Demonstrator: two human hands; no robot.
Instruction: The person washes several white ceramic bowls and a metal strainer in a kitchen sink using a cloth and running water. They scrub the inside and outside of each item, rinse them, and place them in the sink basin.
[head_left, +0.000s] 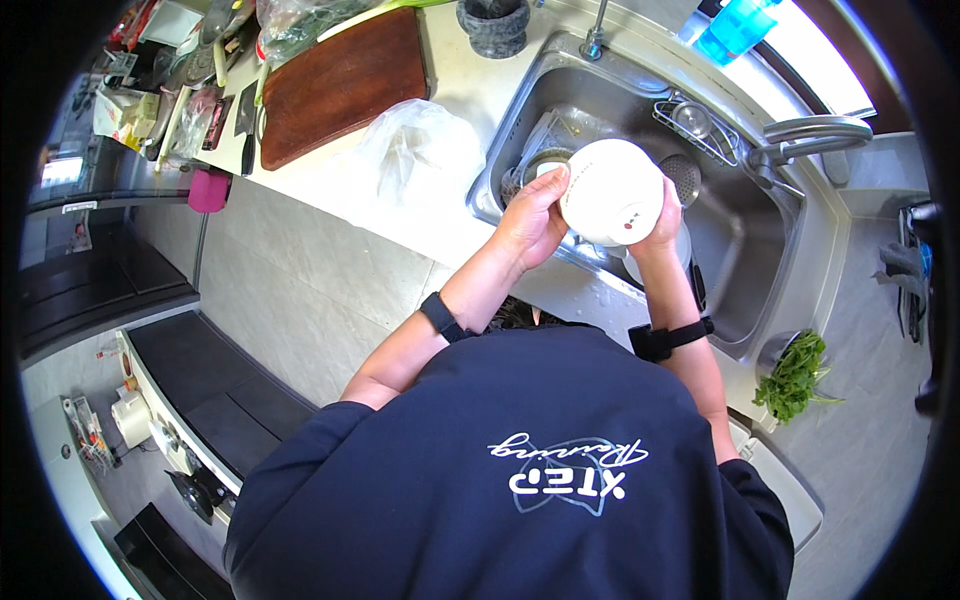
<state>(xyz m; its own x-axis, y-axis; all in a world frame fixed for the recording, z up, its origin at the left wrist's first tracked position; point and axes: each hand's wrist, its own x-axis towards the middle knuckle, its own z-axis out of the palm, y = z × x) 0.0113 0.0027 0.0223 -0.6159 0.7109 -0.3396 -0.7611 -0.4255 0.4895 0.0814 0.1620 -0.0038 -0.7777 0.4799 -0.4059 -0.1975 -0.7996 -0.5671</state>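
Both hands hold a white bowl (611, 191) over the steel sink (742, 240), its outer side facing the camera. My left hand (531, 221) grips the left rim, thumb on the outside. On the bowl's right side is my right hand (664, 223), its fingers partly hidden behind the bowl. Below them in the sink lie a perforated steel ladle (681, 178) and other dishes, largely covered by the bowl and hands. A wire basket (697, 131) with a small round metal item hangs at the sink's far side, near the curved faucet (817, 131).
Left of the sink, a clear plastic bag (424, 154) lies on the counter beside a brown wooden cutting board (349, 82). A knife (246, 124) rests past the board. A stone mortar (493, 28) stands behind. Leafy greens (795, 379) fill a bowl at the right.
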